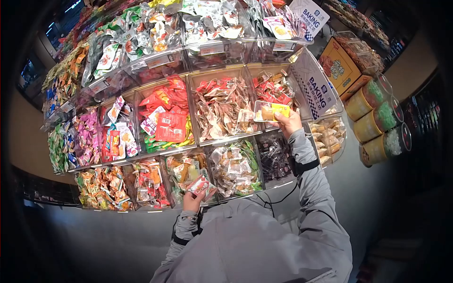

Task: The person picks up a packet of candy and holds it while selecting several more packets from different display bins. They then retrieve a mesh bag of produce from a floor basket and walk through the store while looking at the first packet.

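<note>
My right hand (290,123) is closed on the edge of a snack packet (270,111) with a clear, brownish part and a yellow end. It is held over the bin of red and brown packets (273,87) at the right of the middle row. Low in front of me, my left hand (192,203) grips a red and white snack packet (201,186) above a front-row bin of yellow and orange packets (186,167). Some fingers of both hands are hidden by the packets or too small to make out.
Clear bins in tiers hold packets, among them red ones (167,118), white ones (236,160) and dark ones (273,153). A BAKING sign panel (318,89) borders the right end. Several yellow-labelled tubs (373,120) and an orange box (337,66) stand farther right. Cables (269,203) hang at the front.
</note>
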Motion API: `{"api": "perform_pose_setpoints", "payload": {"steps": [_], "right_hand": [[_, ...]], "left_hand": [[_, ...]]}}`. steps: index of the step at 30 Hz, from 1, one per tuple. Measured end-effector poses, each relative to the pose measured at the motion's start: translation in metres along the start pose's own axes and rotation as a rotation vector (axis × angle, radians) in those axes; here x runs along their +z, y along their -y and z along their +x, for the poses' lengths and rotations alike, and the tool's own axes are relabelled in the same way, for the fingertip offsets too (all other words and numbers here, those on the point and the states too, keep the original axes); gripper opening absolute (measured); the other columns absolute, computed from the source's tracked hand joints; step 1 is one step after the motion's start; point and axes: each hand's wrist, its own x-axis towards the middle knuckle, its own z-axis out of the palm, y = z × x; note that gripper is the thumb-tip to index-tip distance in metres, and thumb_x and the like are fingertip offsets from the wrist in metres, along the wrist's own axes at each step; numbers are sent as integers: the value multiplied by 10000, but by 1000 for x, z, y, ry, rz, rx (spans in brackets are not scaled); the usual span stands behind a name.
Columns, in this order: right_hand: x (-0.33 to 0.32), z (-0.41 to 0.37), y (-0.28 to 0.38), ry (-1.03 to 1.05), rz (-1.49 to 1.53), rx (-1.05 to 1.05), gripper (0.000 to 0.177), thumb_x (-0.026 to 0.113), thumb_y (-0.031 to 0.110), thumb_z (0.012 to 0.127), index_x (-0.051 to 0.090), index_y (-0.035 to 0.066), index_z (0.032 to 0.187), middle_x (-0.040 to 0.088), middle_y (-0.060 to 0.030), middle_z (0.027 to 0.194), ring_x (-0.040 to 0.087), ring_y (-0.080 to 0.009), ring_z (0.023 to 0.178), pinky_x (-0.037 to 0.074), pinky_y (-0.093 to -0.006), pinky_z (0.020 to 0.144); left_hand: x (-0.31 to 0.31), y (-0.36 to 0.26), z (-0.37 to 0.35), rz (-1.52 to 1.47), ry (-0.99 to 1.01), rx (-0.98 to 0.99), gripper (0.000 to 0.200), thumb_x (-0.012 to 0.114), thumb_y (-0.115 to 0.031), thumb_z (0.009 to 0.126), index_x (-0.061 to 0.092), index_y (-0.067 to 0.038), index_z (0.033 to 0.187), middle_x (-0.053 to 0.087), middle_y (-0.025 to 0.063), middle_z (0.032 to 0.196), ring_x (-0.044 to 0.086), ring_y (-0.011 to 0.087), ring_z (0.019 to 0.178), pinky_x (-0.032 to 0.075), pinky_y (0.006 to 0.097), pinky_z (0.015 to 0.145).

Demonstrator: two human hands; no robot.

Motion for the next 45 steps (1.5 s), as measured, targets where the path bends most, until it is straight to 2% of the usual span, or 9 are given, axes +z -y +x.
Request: {"api": "perform_pose_setpoints", "payload": {"steps": [6, 15, 20, 23, 26, 29, 33, 36, 45], "right_hand": [[12, -9, -5, 73, 29, 22, 283, 528, 47, 742, 446, -23, 1004, 532, -106, 943, 552, -194, 805, 502, -302, 628], [7, -8, -15, -1, 72, 38, 250, 496, 29, 753, 448, -37, 989, 545, -116, 909, 564, -189, 767, 511, -264, 595], [-16, -3, -11, -131, 119, 61, 238, 498, 110, 771, 463, 32, 994, 557, -69, 857, 564, -144, 681, 487, -220, 560], [-30, -1, -11, -195, 100, 59, 240, 509, 121, 769, 462, 47, 993, 552, -55, 882, 556, -136, 730, 477, -208, 568], [-42, -6, -7, -263, 146, 11, 233, 518, 113, 762, 476, 53, 983, 552, -46, 884, 550, -130, 754, 475, -210, 582], [-62, -13, -7, -410, 199, -50, 210, 521, 108, 758, 498, 57, 961, 553, -37, 882, 550, -122, 751, 473, -204, 585], [-75, -30, -2, -468, 234, -95, 205, 545, 101, 741, 504, 48, 935, 562, -43, 817, 551, -116, 680, 471, -212, 543], [-94, -35, -6, -507, 303, -100, 202, 542, 110, 745, 504, 49, 934, 564, -45, 822, 554, -122, 677, 467, -212, 540], [-113, -32, -18, -577, 367, -85, 191, 528, 133, 756, 500, 55, 928, 546, -36, 801, 531, -133, 631, 461, -244, 521]], "left_hand": [[0, 6, 0, 27, -18, 47, 247, 617, -168, 673, 559, 46, 781, 574, 55, 697, 506, 85, 597, 399, 224, 533], [-4, 1, -10, -34, -34, 31, 264, 604, -178, 683, 558, 49, 809, 576, 66, 715, 512, 91, 622, 407, 234, 556], [-15, 11, -14, 37, -149, -18, 248, 611, -171, 690, 550, 44, 796, 571, 63, 722, 511, 92, 624, 409, 228, 552], [-17, 14, -12, -160, -201, 70, 232, 610, -160, 697, 534, 37, 793, 560, 56, 749, 498, 75, 639, 393, 208, 556], [-20, 8, -16, -32, -276, -11, 241, 614, -164, 694, 539, 39, 799, 555, 40, 750, 484, 67, 630, 380, 201, 548], [-18, 8, -15, -85, -247, 0, 244, 612, -163, 697, 544, 35, 822, 551, 26, 744, 476, 64, 628, 372, 195, 548], [-18, 6, -13, -5, -204, -70, 248, 609, -167, 702, 546, 29, 838, 554, 24, 755, 482, 64, 640, 375, 198, 559], [-8, -2, -11, -162, -191, 54, 224, 603, -146, 706, 538, 45, 804, 560, 45, 742, 504, 81, 637, 403, 214, 568], [-6, 6, -2, -78, -144, -9, 213, 600, -139, 709, 542, 25, 832, 555, 33, 753, 494, 72, 647, 389, 202, 568]]}}
